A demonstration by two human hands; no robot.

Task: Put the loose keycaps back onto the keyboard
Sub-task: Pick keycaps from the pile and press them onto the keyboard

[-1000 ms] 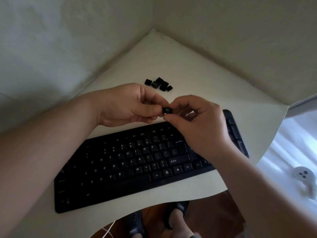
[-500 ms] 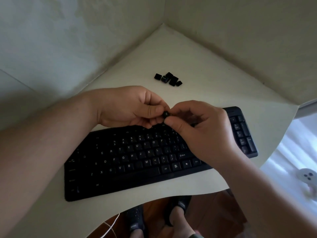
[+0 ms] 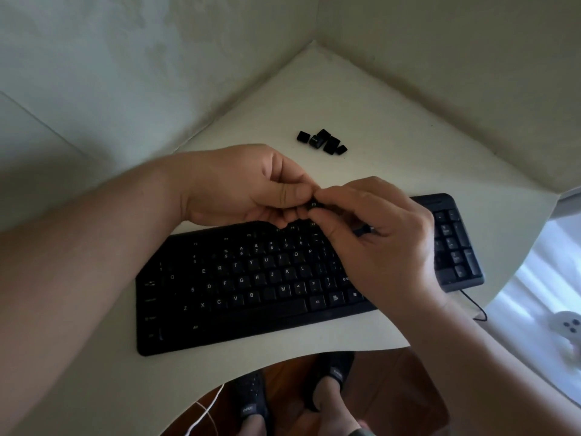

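One keyboard [image 3: 251, 284], two hands, one keycap [image 3: 313, 205] pinched between them, and seemingly five loose keycaps [image 3: 322, 141] clustered.

A white sheet [image 3: 393, 127] is spread over the work surface, its far corner pointing towards twelve o'clock, where two pale walls [image 3: 157, 58] are seen to meet. The sheet's near edge is cut in a curve, and below it, at six o'clock, a brown wooden floor [image 3: 393, 388] is shown. Two feet in dark slippers [image 3: 333, 376] are placed on that floor, and a thin white cord [image 3: 204, 410] is trailed beside them at seven o'clock. A black cable [image 3: 474, 306] is looped off the sheet's edge at four o'clock. Near the right border, a small white object with dark dots [image 3: 566, 325] is seen on pale fabric.
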